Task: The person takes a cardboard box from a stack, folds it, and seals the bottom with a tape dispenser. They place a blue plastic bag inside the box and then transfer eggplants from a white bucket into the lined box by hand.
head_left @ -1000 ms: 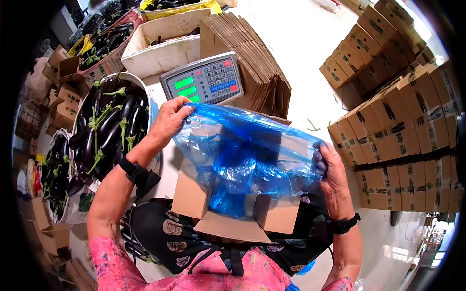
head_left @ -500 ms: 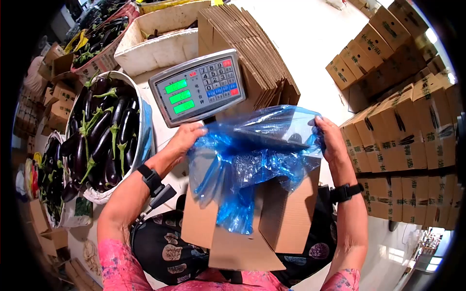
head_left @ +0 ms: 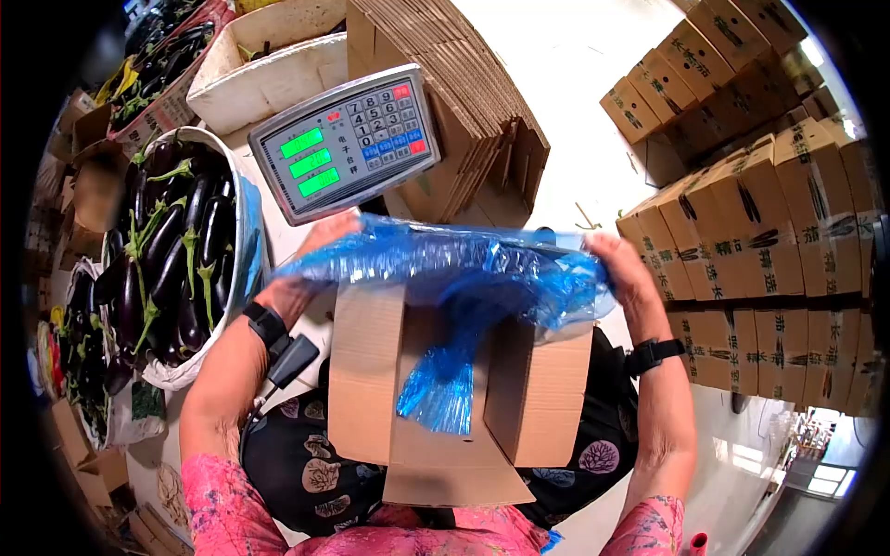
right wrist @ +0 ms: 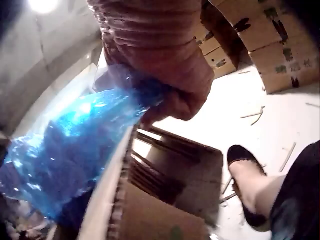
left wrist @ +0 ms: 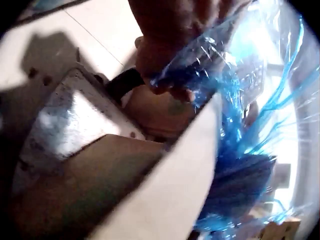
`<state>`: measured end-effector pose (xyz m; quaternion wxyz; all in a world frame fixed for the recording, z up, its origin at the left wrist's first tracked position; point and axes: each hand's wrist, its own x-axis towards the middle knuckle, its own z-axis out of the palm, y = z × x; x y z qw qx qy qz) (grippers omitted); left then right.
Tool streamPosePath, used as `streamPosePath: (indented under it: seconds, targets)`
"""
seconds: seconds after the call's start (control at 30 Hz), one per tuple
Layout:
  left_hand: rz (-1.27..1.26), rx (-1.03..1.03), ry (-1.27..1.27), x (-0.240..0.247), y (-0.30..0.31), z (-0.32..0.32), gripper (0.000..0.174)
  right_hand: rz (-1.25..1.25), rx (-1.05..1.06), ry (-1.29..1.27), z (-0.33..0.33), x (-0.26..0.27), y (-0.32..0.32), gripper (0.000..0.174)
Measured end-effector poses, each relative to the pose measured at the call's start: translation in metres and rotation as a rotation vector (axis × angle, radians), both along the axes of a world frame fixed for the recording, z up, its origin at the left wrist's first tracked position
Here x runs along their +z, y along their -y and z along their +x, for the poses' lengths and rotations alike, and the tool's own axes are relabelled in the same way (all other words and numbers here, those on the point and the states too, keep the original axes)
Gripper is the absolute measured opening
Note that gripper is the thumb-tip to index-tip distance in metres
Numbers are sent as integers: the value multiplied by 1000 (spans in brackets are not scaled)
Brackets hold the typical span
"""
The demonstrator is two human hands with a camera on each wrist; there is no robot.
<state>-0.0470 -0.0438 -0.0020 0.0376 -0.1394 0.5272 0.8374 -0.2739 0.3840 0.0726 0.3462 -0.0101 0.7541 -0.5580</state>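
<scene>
A thin blue plastic bag [head_left: 464,255] is stretched between the two hands, over the far side of an open cardboard box [head_left: 366,375]. Its crumpled tail hangs down into the box, which sits between the person's knees. My left hand [head_left: 301,264] grips the bag's left edge and is partly covered by the film. In the left wrist view the curled fingers of that hand [left wrist: 182,45] show beside a box flap. My right hand [head_left: 626,269] holds the opposite edge; in the right wrist view its fingers curl into the gathered film [right wrist: 80,140] close above the box's edge.
Beyond the box stands a digital scale [head_left: 343,144] with lit green displays, next to a stack of flattened cartons [head_left: 454,93]. Eggplants [head_left: 171,250] fill a lined tub [head_left: 246,241] at left. Printed cartons [head_left: 732,232] are piled at right. A shoe [right wrist: 245,155] rests on the floor.
The bag has been spread wider and lowered toward the box's far flaps. My left hand has moved left, now partly under the film. The scale and tub appear further left as the head view shifted.
</scene>
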Motion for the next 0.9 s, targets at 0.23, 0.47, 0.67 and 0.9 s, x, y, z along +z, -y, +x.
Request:
streamPosePath:
  seconds: [0.23, 0.47, 0.67, 0.9]
  targets:
    - [151, 70, -60, 4, 4, 20, 20, -101, -98, -287, -16, 41, 40, 20]
    - [223, 129, -75, -8, 0, 0, 22, -186, -263, -277, -30, 45, 69, 22]
    - [278, 153, 103, -14, -12, -11, 14, -553, -156, -170, -34, 121, 77, 23]
    - [-16, 39, -21, -59, 7, -2, 25, 242, -36, -306, -45, 32, 13, 20]
